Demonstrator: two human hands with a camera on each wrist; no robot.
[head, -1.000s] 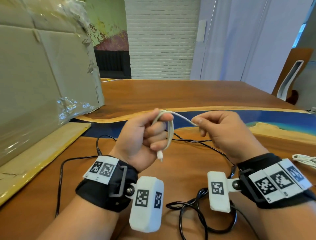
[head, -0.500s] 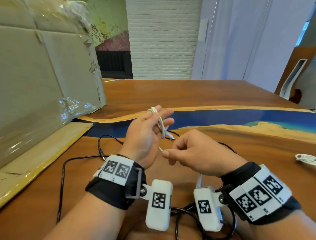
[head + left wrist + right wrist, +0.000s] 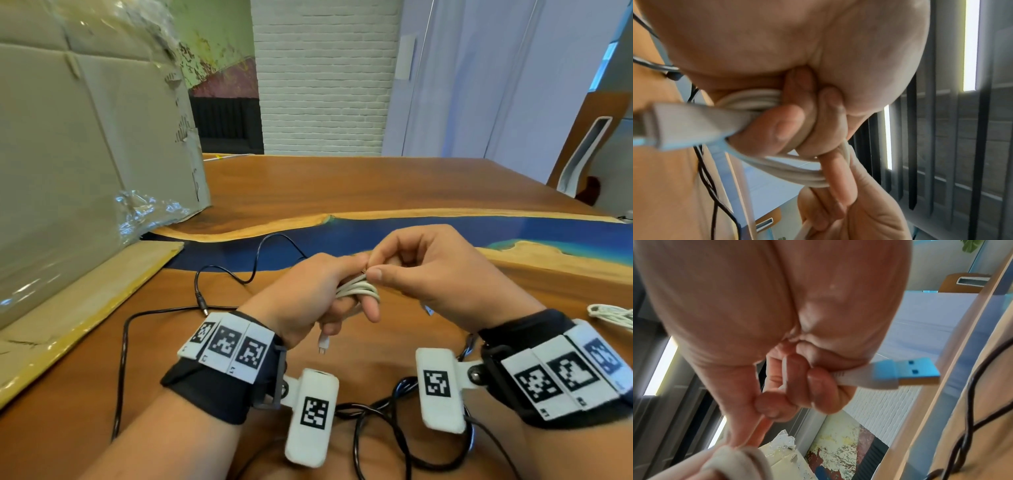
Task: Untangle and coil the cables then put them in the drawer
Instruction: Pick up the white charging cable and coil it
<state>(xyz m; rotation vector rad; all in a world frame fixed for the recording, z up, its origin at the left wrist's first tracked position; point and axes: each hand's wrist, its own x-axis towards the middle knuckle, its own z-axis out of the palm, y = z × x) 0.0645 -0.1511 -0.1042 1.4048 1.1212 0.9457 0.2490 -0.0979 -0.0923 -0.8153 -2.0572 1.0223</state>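
Note:
A white USB cable (image 3: 358, 291) is wound in a small coil round the fingers of my left hand (image 3: 356, 308), which grips it above the table. Its small connector (image 3: 323, 342) dangles below that hand. My right hand (image 3: 371, 270) pinches the cable's free strand right at the coil. In the right wrist view the curled fingers also hold the blue USB plug (image 3: 900, 374). The left wrist view shows the coil (image 3: 797, 172) over my curled fingers and the small connector (image 3: 684, 126) close to the lens. A black cable (image 3: 253, 270) lies loose on the table. No drawer is in view.
A large cardboard box (image 3: 85, 154) stands at the left, with a flat cardboard sheet (image 3: 85, 301) before it. Black cable loops (image 3: 394, 428) lie under my wrists. Another white cable (image 3: 613, 315) rests at the right edge. The wooden table (image 3: 342, 185) stretches far ahead.
My right hand swung down under the left hand and back up to the coil, laying the white strand round my left fingers. The free strand is now short.

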